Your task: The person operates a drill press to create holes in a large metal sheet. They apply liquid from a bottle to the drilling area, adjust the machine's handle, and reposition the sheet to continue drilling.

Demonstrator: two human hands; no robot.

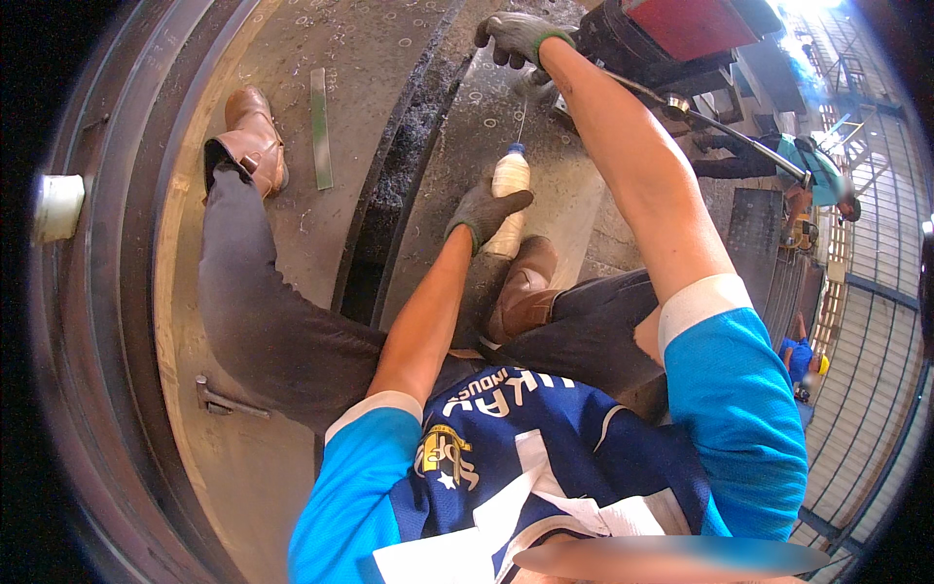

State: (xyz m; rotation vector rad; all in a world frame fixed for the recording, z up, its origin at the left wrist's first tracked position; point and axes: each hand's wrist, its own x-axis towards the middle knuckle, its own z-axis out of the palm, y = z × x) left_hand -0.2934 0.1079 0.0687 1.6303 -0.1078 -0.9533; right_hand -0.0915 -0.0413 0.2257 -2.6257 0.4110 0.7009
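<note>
My left hand (481, 216), in a dark grey glove, is closed around a plastic squeeze bottle (510, 179) with a blue cap and cream-coloured contents. The bottle tilts with its cap away from me, and a thin pale streak runs from the cap across the dark steel plate (457, 131). Farther off, my right hand (516, 39), gloved in grey with a green cuff, has bent fingers beside a red and black machine (671, 49). What those fingers grip, if anything, cannot be made out. A metal lever (739, 138) sticks out from the machine past my right forearm.
Brown boots (255, 136) on my feet stand on the steel. A flat greenish strip (321, 128) lies left of a dark gap holding metal shavings (389, 165). A hammer (229, 397) rests at lower left. Co-workers (822, 175) are at the right.
</note>
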